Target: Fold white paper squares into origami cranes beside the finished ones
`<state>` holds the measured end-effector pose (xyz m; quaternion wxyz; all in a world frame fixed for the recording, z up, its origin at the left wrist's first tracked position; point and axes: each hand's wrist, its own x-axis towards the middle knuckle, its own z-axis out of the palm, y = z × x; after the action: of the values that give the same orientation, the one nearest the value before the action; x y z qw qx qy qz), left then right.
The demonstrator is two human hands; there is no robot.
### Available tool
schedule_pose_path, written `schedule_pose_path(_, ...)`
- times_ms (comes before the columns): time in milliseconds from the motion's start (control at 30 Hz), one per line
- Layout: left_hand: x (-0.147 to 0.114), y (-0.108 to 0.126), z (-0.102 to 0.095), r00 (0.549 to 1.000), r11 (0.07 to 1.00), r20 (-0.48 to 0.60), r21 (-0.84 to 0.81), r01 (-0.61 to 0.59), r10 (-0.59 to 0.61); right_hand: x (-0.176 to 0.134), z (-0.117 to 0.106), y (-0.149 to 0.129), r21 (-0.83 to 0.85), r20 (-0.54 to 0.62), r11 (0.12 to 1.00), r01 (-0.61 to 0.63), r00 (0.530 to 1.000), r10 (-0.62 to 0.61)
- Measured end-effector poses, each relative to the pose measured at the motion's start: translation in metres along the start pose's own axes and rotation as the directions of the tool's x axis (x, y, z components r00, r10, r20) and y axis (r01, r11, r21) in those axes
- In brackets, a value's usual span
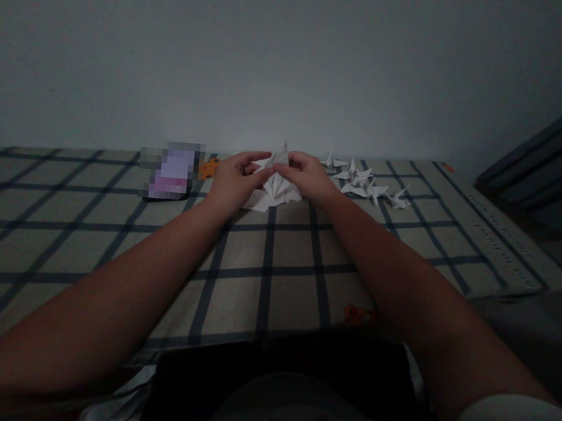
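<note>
Between my two hands stands a folded piece of white paper (278, 174), its pointed tip upward. My left hand (238, 175) pinches its left side, with the index finger stretched along behind. My right hand (308, 174) grips the other side, thumb across the front of the folds. Under the folded piece lie several loose sheets of white paper (261, 201) on the cloth. To the right of my right hand sits a group of several folded paper cranes (361, 178), their wings and tips pointing various ways.
A checked tablecloth (239, 246) covers the table, which meets a plain wall (273, 61) at the back. A phone with a blurred screen (174, 173) lies to the left. Dark striped fabric (547, 166) hangs at the far right.
</note>
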<state>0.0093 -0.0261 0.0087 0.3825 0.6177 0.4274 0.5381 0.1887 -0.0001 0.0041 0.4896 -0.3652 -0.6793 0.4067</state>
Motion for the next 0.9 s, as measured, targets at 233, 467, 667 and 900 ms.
schedule_pose_path(233, 0.002, -0.007, 0.004, 0.992, 0.987, 0.099, -0.131, 0.091, -0.078, 0.001, -0.002, -0.001, 0.052, -0.028, 0.997, 0.05, 0.998, -0.049)
schedule_pose_path(467, 0.0, -0.005, 0.004, 0.998, 0.996, 0.058, -0.087, 0.032, -0.027, 0.001, 0.002, 0.0, 0.018, -0.056, 0.998, 0.065, 0.996, -0.064)
schedule_pose_path(667, -0.007, 0.0, 0.012, 0.988, 0.962, 0.1, -0.239, 0.135, -0.114, -0.001, 0.004, -0.004, -0.069, -0.129, 0.993, 0.092, 0.987, -0.1)
schedule_pose_path(900, -0.008, 0.003, 0.017, 0.978, 0.948, 0.158, -0.265, 0.179, -0.14, -0.001, 0.003, -0.005, -0.133, -0.15, 0.983, 0.126, 0.978, -0.146)
